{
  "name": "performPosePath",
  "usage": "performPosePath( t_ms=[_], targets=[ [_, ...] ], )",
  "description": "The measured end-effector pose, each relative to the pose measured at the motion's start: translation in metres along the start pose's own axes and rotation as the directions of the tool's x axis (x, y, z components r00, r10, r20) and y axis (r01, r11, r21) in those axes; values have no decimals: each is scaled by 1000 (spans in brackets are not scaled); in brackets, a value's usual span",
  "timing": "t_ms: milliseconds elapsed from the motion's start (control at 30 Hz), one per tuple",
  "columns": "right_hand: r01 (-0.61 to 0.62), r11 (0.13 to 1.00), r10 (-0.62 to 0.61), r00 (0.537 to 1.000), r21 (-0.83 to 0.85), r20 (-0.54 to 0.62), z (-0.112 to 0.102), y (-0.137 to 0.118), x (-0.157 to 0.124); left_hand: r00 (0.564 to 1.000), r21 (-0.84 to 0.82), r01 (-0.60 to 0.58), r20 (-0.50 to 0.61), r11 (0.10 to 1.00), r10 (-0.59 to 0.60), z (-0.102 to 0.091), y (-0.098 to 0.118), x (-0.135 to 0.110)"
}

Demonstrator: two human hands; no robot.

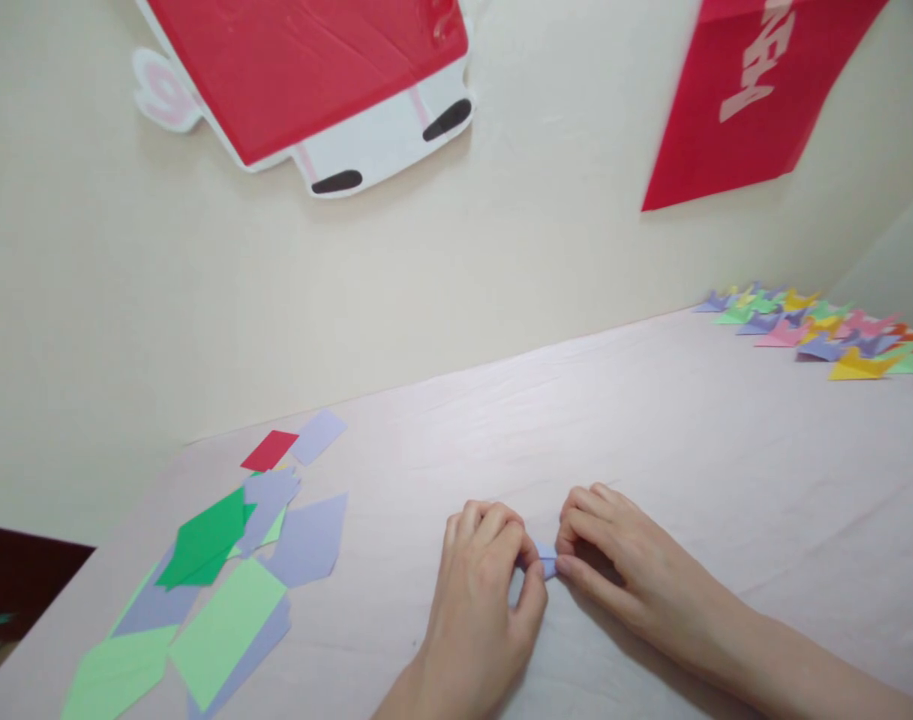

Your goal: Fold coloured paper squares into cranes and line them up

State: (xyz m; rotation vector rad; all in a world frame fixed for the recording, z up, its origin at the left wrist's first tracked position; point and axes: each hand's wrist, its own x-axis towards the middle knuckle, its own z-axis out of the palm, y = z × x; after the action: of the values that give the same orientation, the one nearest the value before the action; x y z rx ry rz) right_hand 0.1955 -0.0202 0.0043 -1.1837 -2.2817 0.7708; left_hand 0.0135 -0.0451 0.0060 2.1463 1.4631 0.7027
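Note:
A small lavender folded paper (546,562) lies low on the pale table (651,440), pinched between both hands. My left hand (486,590) curls its fingers over the paper's left side, thumb pressed to it. My right hand (621,570) grips the right side with fingertips bent down onto the table. Most of the paper is hidden under the fingers.
Loose paper sheets (223,580) in green, lavender and red lie scattered at the left. A row of folded coloured paper figures (823,330) sits at the far right by the wall. Red banners (748,90) hang on the wall. The table's left edge drops off near a dark floor.

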Motion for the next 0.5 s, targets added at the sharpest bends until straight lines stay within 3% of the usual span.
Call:
performPosePath(
  t_ms=[200, 500],
  targets=[
    [12, 996, -10, 1000, -87, 23, 1, 0, 0, 1000, 74, -3, -8, 997, 3, 3, -3, 2],
    [46, 987, -53, 998, -156, -41, 5, 3, 1, 999, 244, -36, 12, 969, 34, 8, -2, 2]
  ],
)
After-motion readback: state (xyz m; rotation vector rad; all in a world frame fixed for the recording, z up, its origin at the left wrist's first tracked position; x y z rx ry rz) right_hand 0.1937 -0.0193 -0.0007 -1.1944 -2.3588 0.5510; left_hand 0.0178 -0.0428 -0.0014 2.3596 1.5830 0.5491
